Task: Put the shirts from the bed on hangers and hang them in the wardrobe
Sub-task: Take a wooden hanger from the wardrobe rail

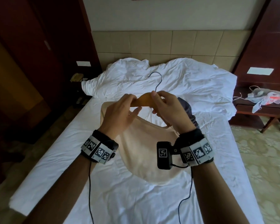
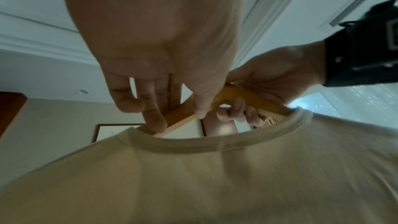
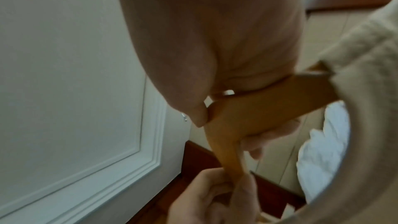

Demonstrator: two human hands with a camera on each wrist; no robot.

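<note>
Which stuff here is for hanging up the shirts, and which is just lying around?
For the job:
wooden hanger, gripped by left hand and right hand
beige shirt on the hanger
dark shirt on the bed

Just lying around:
white duvet
side table with plastic bags
telephone

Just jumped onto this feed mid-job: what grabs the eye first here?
Both hands meet over the middle of the bed: the left hand and right hand each grip the wooden hanger, its metal hook pointing up toward the headboard. The beige shirt hangs from it, both hanger arms already inside the collar. A dark garment lies just behind the right hand.
</note>
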